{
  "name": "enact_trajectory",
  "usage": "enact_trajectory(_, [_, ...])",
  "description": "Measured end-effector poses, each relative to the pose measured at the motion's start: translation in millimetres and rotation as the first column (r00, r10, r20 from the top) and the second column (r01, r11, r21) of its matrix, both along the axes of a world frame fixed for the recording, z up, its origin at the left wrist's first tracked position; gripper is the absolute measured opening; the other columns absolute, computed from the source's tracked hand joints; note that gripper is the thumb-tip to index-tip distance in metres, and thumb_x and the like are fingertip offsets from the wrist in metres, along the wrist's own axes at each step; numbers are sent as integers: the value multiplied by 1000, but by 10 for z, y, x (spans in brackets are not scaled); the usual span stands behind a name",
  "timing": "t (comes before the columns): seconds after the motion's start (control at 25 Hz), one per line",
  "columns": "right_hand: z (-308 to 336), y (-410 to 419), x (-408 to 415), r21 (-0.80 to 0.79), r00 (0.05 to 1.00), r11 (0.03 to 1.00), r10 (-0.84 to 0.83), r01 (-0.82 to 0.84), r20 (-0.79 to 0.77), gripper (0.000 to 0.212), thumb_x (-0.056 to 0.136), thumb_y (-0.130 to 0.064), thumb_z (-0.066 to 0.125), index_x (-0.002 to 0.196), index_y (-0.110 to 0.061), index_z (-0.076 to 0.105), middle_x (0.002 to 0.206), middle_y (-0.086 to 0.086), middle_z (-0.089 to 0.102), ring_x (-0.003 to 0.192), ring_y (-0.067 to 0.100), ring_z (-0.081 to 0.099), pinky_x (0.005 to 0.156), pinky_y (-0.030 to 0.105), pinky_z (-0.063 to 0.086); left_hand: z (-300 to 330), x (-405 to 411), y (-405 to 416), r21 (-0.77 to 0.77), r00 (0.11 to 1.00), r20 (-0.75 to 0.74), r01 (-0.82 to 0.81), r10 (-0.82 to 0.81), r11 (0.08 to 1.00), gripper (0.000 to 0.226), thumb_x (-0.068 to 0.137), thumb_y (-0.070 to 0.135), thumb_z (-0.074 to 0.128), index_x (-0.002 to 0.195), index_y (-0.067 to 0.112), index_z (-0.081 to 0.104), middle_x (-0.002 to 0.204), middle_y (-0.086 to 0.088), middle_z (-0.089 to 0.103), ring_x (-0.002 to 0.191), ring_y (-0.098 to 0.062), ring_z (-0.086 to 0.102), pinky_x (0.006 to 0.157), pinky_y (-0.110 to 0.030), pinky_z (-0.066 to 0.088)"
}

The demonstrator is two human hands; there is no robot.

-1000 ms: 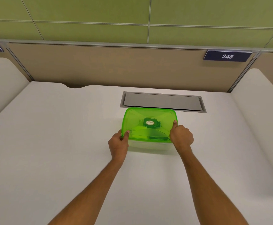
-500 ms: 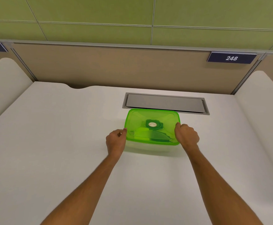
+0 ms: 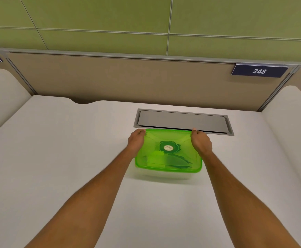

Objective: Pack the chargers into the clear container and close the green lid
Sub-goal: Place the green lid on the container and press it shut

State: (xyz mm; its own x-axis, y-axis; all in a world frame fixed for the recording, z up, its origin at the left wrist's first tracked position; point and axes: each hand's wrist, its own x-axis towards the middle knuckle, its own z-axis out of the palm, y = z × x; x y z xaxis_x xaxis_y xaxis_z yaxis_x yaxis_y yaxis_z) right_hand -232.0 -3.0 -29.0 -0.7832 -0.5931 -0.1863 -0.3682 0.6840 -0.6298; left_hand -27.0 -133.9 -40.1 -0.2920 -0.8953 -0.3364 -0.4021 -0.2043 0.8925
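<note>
My left hand [image 3: 136, 140] and right hand [image 3: 200, 142] are apart, pressing the far corners of the green lid [image 3: 167, 153] on the clear container [image 3: 164, 175], which sits between them on the desk [image 3: 65, 158].

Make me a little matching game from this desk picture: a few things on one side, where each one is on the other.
Things:
1. green lid
2. left hand
3. grey hatch
4. number plate 248

Places:
A. set into the desktop behind the container
B. on top of the clear container
C. high on the partition, far right
D. at the lid's far left corner

Pairs: 1-B, 2-D, 3-A, 4-C
</note>
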Motion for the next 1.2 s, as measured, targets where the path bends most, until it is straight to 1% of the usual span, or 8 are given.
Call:
enact_trajectory(0.12, [-25, -34, -23, -22, 1000, 1000, -19, 19, 6, 54, 102, -41, 26, 105, -4, 65, 113, 21, 66, 103, 37, 59, 88, 39, 45, -55, -43, -26, -87, 997, 55, -55, 60, 995, 25, 96, 33, 47, 100, 16, 65, 92, -6, 61, 82, -23, 52, 64, -27, 37])
enact_trajectory(0.32, [-109, -32, -42, -89, 999, 996, -30, 33, 39, 55, 102, -43, 28, 104, -1, 63, 110, 23, 66, 101, 39, 60, 86, 40, 45, -78, -74, -44, -158, 992, 47, -112, 121, 981, 29, 95, 31, 53, 86, 8, 67, 72, -7, 58, 71, -24, 50, 62, -28, 34])
enact_trajectory(0.48, [-156, -27, -76, -165, 992, 984, -45, 64, 114, 53, 101, -43, 33, 105, -1, 65, 108, 22, 68, 96, 35, 61, 84, 38, 46, -65, -82, -43, -174, 990, 65, -114, 127, 978, 34, 94, 31, 53, 78, 3, 64, 57, -2, 50, 66, -24, 47, 53, -30, 31])
enact_trajectory(0.68, [-182, -17, -100, -194, 982, 977, -58, 93, 178, 52, 100, -42, 37, 109, -1, 67, 99, 19, 68, 82, 24, 53, 75, 33, 40, -69, -82, -38, -197, 988, 75, -115, 132, 974, 35, 94, 30, 54, 76, 2, 65, 55, 0, 49, 64, -24, 47, 58, -30, 33])
enact_trajectory(0.88, [-134, -21, -132, -180, 961, 978, -54, 106, 272, 50, 100, -41, 40, 117, 0, 63, 100, 17, 64, 87, 26, 54, 80, 34, 43, -62, -72, -39, -205, 989, 80, -103, 122, 973, 36, 94, 30, 54, 75, 0, 64, 54, -1, 49, 61, -24, 46, 57, -30, 33])
enact_trajectory(1.0, [22, -85, -245, -53, 927, 998, 2, 19, 376, 50, 100, -37, 40, 127, 2, 54, 114, 19, 58, 106, 32, 55, 99, 45, 45, -69, -78, -42, -226, 989, 86, -100, 122, 969, 36, 94, 30, 54, 73, 2, 63, 53, 0, 49, 59, -23, 45, 56, -30, 32])
enact_trajectory(1.08, [88, -158, -265, 56, 952, 997, 25, -44, 305, 47, 101, -32, 39, 126, 6, 51, 126, 24, 56, 115, 37, 54, 101, 47, 44, -66, -73, -21, -228, 990, 84, -93, 115, 969, 35, 94, 29, 54, 73, 3, 63, 53, 0, 49, 59, -23, 46, 56, -30, 33])
enact_trajectory(1.2, [45, -192, -126, 163, 999, 986, 40, -44, 30, 47, 96, -31, 33, 117, 2, 59, 124, 23, 60, 109, 38, 56, 89, 41, 44, -68, -72, -11, -252, 992, 101, -49, 76, 966, 37, 95, 29, 51, 71, 3, 60, 54, -1, 48, 60, -25, 46, 57, -31, 35])
